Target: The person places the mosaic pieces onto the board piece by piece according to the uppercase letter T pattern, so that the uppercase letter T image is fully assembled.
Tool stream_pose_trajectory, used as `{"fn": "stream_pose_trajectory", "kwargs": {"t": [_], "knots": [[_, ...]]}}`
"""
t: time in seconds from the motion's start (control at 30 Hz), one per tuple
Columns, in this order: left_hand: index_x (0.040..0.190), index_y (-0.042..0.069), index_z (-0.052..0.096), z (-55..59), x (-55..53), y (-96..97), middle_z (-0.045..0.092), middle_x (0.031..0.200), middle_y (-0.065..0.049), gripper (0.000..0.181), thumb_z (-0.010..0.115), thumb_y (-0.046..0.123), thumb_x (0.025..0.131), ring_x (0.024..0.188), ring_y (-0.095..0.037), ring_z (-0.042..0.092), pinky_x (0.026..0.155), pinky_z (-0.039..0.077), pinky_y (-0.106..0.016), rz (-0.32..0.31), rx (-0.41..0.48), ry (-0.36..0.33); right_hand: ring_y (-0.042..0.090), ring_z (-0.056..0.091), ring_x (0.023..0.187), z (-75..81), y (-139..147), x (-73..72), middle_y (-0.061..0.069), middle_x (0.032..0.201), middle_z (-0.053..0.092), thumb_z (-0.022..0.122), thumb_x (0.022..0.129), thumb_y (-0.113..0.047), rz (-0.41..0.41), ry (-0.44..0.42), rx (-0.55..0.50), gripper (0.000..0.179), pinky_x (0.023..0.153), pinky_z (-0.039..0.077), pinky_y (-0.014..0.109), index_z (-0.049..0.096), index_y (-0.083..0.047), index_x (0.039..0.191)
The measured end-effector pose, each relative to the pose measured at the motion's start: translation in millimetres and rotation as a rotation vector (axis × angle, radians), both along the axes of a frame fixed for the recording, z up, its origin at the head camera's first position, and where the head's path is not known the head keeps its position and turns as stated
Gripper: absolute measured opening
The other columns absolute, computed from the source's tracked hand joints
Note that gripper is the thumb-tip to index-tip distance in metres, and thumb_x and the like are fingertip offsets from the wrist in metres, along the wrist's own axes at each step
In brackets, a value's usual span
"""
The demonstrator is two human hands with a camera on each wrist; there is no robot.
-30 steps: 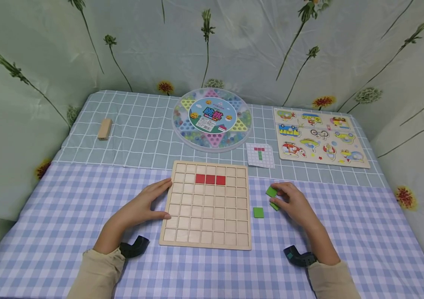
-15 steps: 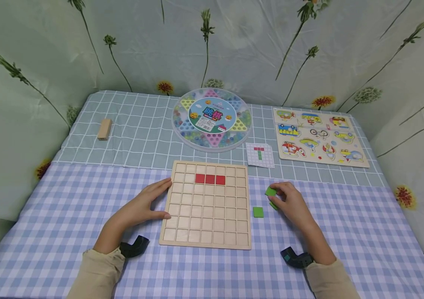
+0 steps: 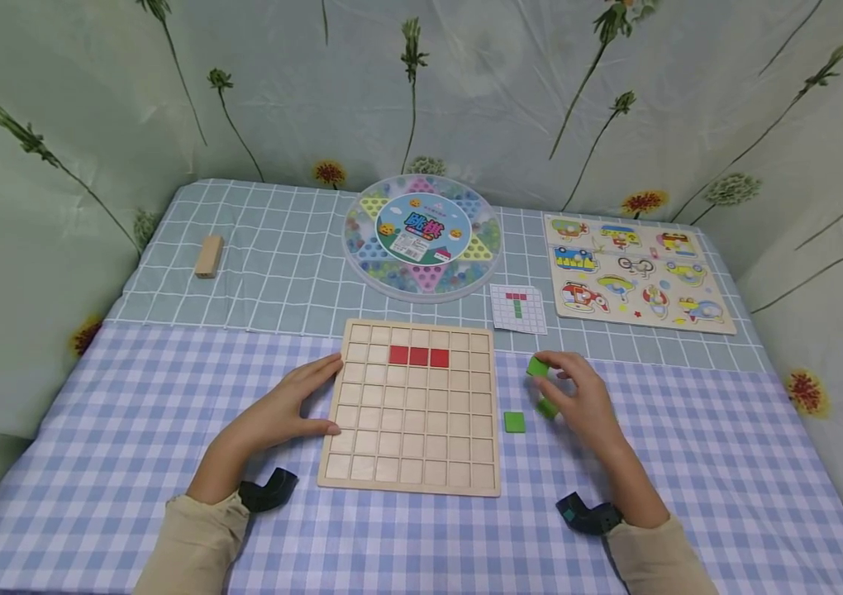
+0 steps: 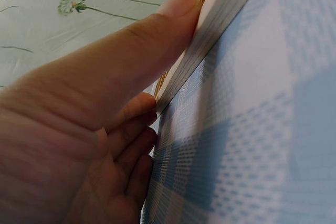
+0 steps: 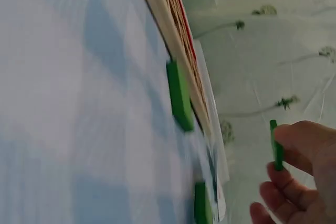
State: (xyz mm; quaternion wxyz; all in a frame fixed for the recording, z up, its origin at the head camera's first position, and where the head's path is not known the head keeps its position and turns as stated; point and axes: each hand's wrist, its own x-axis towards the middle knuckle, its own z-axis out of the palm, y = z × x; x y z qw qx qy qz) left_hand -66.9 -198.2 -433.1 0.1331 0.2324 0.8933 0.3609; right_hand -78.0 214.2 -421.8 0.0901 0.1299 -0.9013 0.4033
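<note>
right grip (image 3: 578, 392) narrow: thumb and fingertips pinch a thin, flat-faced green tile (image 3: 537, 366), square, held clear of the cloth. second green tile (image 3: 547, 408) on the cloth beneath this grip, partly hidden by it in head view. third green tile (image 3: 514, 422) lies flat to its left, just beside the wooden grid board (image 3: 437, 447). board: pale wood, shallow square cells, raised dividing strips; three red tiles (image 3: 418, 356) side by side in second row from far edge. left grip (image 3: 291, 405) wide, thumb and fingers apart, touching board's left edge. paper card (image 3: 529, 321), printed grid, beyond right grip. cloth (image 3: 712, 463) under both grips: blue-and-white gingham.
</note>
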Motion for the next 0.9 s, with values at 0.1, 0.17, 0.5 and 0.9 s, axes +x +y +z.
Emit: {"fn": "stream_pose_trajectory", "kwargs": {"t": [0.1, 0.17, 0.5, 0.9], "knots": [[0.142, 0.007, 0.026, 0.4, -0.3, 0.6, 0.021, 0.147, -0.006, 0.093, 0.071, 0.046, 0.071, 0.132, -0.029, 0.017, 0.102, 0.020, -0.049, 0.002, 0.001, 0.001, 0.017, 0.049, 0.096, 4.6, -11.9, -0.4, 0.004, 0.107, 0.057, 0.067, 0.080, -0.003, 0.052, 0.081, -0.070, 0.031, 0.077, 0.041, 0.026, 0.062, -0.005, 0.111], [0.142, 0.007, 0.026, 1.1, -0.3, 0.9, 0.020, 0.147, -0.006, 0.093, 0.071, 0.046, 0.071, 0.132, -0.028, 0.016, 0.102, 0.020, -0.049, 0.003, 0.001, -0.005, 0.017, 0.049, 0.095, 9.8, -23.4, -1.0, 0.004, 0.106, 0.057, 0.067, 0.080, -0.002, 0.091, 0.108, -0.113, 0.031, 0.077, 0.040, 0.024, 0.062, -0.005, 0.110], [0.143, 0.007, 0.025, 1.6, -0.4, 0.5, 0.020, 0.147, -0.006, 0.093, 0.070, 0.046, 0.072, 0.132, -0.028, 0.016, 0.102, 0.019, -0.048, -0.004, -0.004, -0.007, 0.029, 0.052, 0.089, 40.6, -99.5, -2.8, 0.015, 0.102, 0.058, 0.068, 0.076, 0.005, 0.270, 0.090, -0.221, 0.032, 0.075, 0.044, 0.043, 0.061, 0.005, 0.107], [0.143, 0.007, 0.025, 1.3, -0.4, -0.6, 0.019, 0.147, -0.005, 0.093, 0.069, 0.048, 0.072, 0.132, -0.028, 0.016, 0.102, 0.019, -0.048, -0.009, -0.009, 0.002, 0.012, 0.052, 0.096, -13.2, -118.4, -22.3, -0.002, 0.102, 0.058, 0.069, 0.080, -0.014, 0.317, -0.085, -0.130, 0.024, 0.084, 0.042, 0.030, 0.064, -0.009, 0.103]]}}
